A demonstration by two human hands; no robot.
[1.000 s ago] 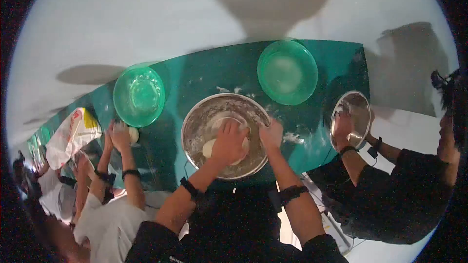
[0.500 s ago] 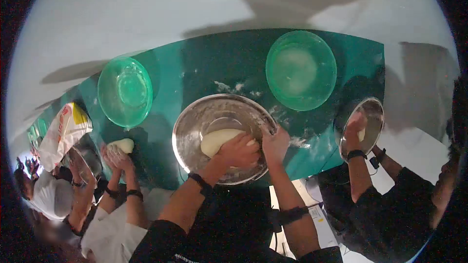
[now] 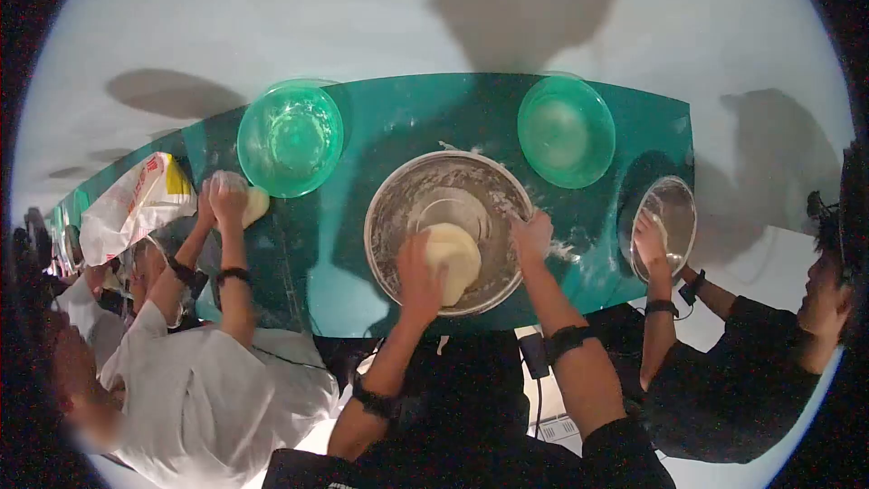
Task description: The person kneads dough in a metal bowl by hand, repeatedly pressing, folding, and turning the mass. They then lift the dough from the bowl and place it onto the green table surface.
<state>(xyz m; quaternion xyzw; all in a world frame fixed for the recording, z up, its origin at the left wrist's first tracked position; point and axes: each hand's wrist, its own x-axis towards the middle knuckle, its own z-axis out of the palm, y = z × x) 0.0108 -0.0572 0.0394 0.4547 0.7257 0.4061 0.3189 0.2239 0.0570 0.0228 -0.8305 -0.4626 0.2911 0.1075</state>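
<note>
A pale lump of dough (image 3: 457, 258) rests in the near part of a wide metal bowl (image 3: 385, 208), whose inner wall is smeared with flour. My left hand (image 3: 422, 279) is closed around the dough's left side, with the thumb at its near edge; some fingers are hidden. On the bowl's right rim, my right hand (image 3: 534, 237) grips the metal, its thumb reaching over the inside edge.
Two green plastic basins (image 3: 333, 140) (image 3: 605, 136) stand on the green table (image 3: 425, 113) beyond the bowl. To the left a person in white presses another dough piece (image 3: 257, 206), near a plastic bag (image 3: 136, 204). A person at right works in a smaller metal bowl (image 3: 685, 217).
My left hand has shifted from on top of the dough to its left side. The dough looks rounder and sits nearer me. The view has shifted; my right hand stays on the rim.
</note>
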